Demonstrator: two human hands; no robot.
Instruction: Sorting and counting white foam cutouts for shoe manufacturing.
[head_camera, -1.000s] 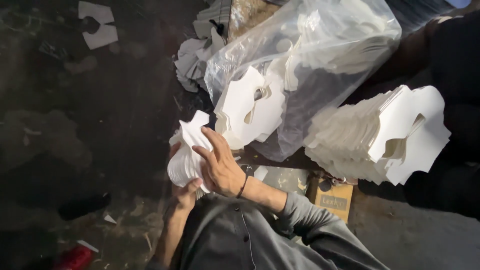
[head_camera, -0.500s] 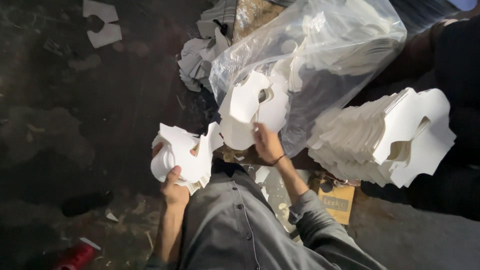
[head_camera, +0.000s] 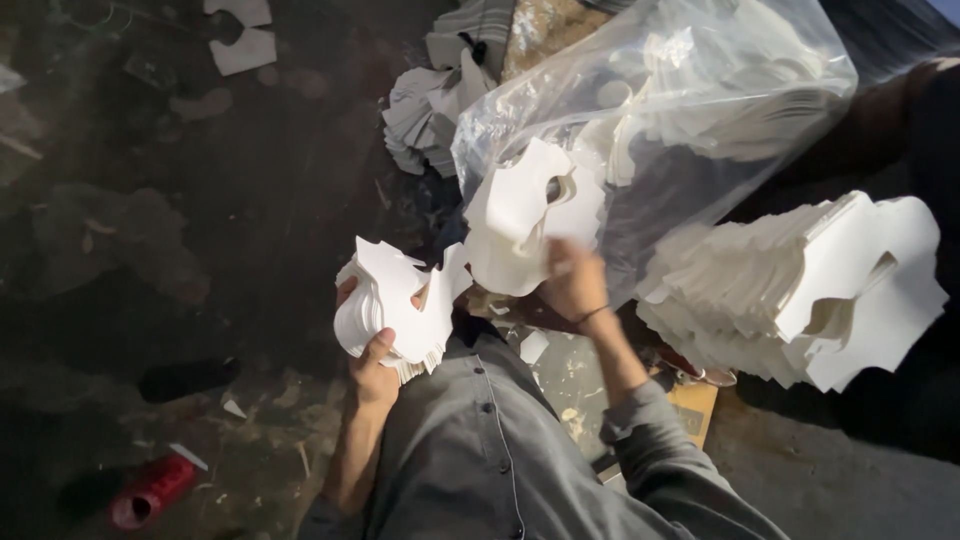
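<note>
Looking down from the head camera, we see our left hand (head_camera: 372, 372) at about seven o'clock from the middle of the frame. Its fingers are curled tight around a thick stack of white die-cut cards (head_camera: 392, 308), thumb across the front face, the stack standing nearly on edge just above our grey shirt (head_camera: 480, 450).

Our right hand (head_camera: 575, 285) sits near the centre, a little toward four o'clock. It is raised at the mouth of a clear plastic bag (head_camera: 690, 110) and touches a bunch of white cutouts (head_camera: 520, 225) that spills from the opening. The hand is blurred, so we cannot tell whether its fingers are closed on those pieces or only resting against them.

The bag fills the one o'clock part of the frame, packed with more white shapes. At three o'clock a large fanned pile of the same cards (head_camera: 800, 290) lies beside the bag, well apart from both hands. At twelve o'clock, left of the bag, a loose heap of cards (head_camera: 425, 120) rests on the dark floor (head_camera: 150, 220), and two single cutouts (head_camera: 240, 35) lie at eleven o'clock. A red spool (head_camera: 150, 490) lies on the floor at eight o'clock. A yellowish box (head_camera: 695, 410) shows at five o'clock, under our right forearm.
</note>
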